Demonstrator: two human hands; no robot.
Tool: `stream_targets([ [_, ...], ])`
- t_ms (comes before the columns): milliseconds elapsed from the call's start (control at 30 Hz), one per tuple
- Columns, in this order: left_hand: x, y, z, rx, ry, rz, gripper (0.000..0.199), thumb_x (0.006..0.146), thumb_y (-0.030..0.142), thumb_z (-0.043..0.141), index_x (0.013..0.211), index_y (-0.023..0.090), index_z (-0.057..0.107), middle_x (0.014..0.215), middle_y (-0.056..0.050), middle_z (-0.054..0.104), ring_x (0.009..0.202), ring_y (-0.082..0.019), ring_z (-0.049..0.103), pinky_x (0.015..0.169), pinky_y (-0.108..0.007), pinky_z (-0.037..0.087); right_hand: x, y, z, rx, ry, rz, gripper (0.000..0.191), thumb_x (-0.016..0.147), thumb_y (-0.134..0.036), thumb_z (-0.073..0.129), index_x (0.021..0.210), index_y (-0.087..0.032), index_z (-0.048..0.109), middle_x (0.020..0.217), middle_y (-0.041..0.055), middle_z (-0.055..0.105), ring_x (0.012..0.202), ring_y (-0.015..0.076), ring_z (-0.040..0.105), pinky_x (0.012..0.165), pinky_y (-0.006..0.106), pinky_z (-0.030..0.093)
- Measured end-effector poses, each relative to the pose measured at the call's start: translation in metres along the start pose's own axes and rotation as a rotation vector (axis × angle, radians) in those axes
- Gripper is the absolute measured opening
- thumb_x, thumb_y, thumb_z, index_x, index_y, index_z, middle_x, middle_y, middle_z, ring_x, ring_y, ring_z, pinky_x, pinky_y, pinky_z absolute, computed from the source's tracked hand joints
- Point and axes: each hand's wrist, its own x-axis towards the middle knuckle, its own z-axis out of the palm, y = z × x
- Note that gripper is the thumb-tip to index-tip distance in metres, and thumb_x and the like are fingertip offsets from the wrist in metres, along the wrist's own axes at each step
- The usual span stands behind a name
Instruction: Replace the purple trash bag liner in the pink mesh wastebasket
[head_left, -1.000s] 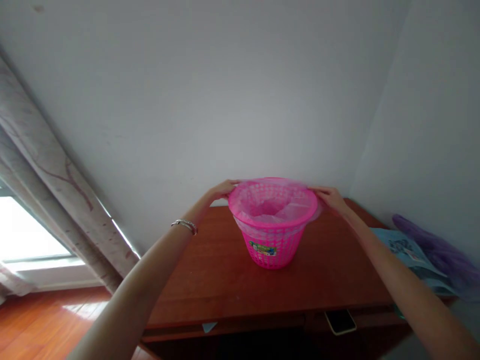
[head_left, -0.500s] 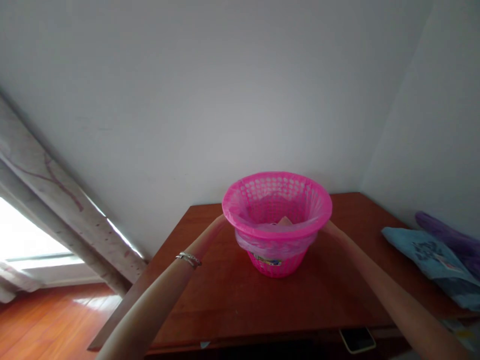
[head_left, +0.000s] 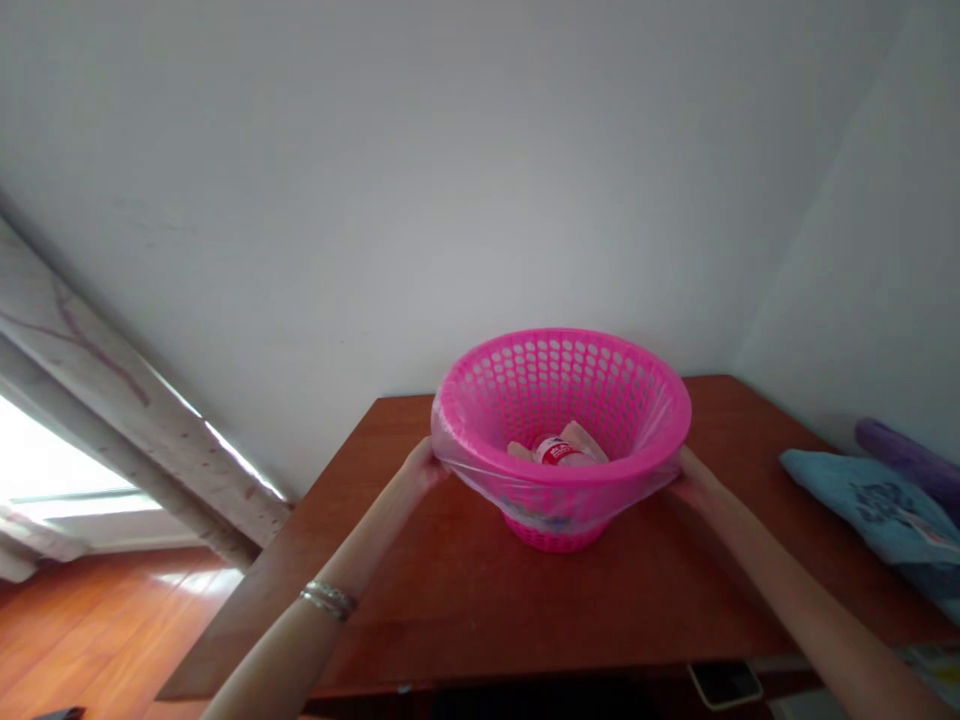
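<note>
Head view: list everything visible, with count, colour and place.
basket: one, pink plastic mesh, over the desk
liner bag: one, clear, around the basket's rim
bottle: one, red-labelled, inside the basket
desk: one, reddish-brown wood, beneath the basket
cloth: one, pale blue, desk's right side
purple bag: one, purple, behind the cloth
phone: one, dark, desk's front edge
curtain: one, grey, left
floor: orange-brown wood, lower left
wall: pale grey, behind
left hand: one, basket's left side
right hand: one, basket's right side
bracelet: one, silver, left wrist

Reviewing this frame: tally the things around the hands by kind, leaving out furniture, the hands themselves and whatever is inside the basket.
Pink plastic basket: 1
Clear plastic liner bag: 1
Blue folded item: 1
Purple item: 1
Phone: 1
Total: 5
</note>
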Motion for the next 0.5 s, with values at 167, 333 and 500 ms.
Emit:
stream_targets([
  [167, -0.011, -0.014, -0.002, 0.099, 0.084, -0.046, 0.026, 0.088, 0.007, 0.048, 0.108, 0.008, 0.064, 0.078, -0.01, 0.071, 0.066, -0.021, 0.069, 0.062, -0.034, 0.061, 0.0, -0.005, -0.003, -0.009, 0.031, -0.017, 0.011, 0.063, -0.01, 0.067, 0.073, -0.016, 0.067, 0.067, 0.003, 0.067, 0.063, 0.0155, 0.059, 0.063, 0.027, 0.051],
  [333, -0.025, -0.02, 0.006, -0.024, -0.04, 0.111, 0.027, 0.087, 0.006, 0.049, 0.11, 0.01, 0.064, 0.088, -0.01, 0.072, 0.074, -0.021, 0.071, 0.069, -0.033, 0.062, -0.005, -0.011, 0.003, 0.145, -0.089, 0.011, 0.014, 0.078, -0.02, 0.06, 0.088, -0.019, 0.069, 0.086, 0.0044, 0.07, 0.08, 0.0169, 0.064, 0.074, 0.029, 0.055],
  [500, -0.041, -0.044, -0.001, -0.165, -0.078, 0.136, 0.024, 0.088, 0.003, 0.044, 0.098, 0.009, 0.065, 0.079, -0.008, 0.072, 0.066, -0.017, 0.069, 0.063, -0.028, 0.061, -0.002, 0.007, -0.007, 0.226, -0.132, -0.006, 0.011, 0.079, -0.018, 0.057, 0.082, -0.019, 0.067, 0.085, 0.0046, 0.069, 0.085, 0.0171, 0.065, 0.073, 0.027, 0.057],
])
